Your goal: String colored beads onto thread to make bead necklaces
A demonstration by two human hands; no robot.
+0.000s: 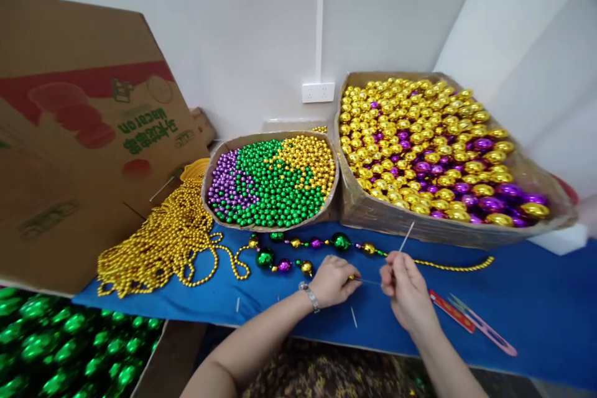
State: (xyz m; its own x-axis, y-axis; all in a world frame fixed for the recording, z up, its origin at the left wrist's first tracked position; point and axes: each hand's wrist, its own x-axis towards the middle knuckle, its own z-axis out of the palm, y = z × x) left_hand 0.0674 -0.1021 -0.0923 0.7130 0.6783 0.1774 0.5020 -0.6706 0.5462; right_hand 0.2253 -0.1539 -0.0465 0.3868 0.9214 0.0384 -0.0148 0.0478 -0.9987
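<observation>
My left hand (332,281) pinches what looks like a tiny gold bead (351,277); my right hand (409,291) curls around a white stick (407,237). A thin line (371,282) stretches between them. The bead string (341,241) lies just past them on the blue desk (536,311). I think I'm threading; next needs a steady, gentle pull.

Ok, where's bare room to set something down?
Widest: blue cloth right of the pink-handled snips, in front of the gold-and-purple bead carton. Smaller: between the gold bead strands and left hand, with a white sliver in it. Crowded: beyond the left hand, where the bead garland lies.
</observation>
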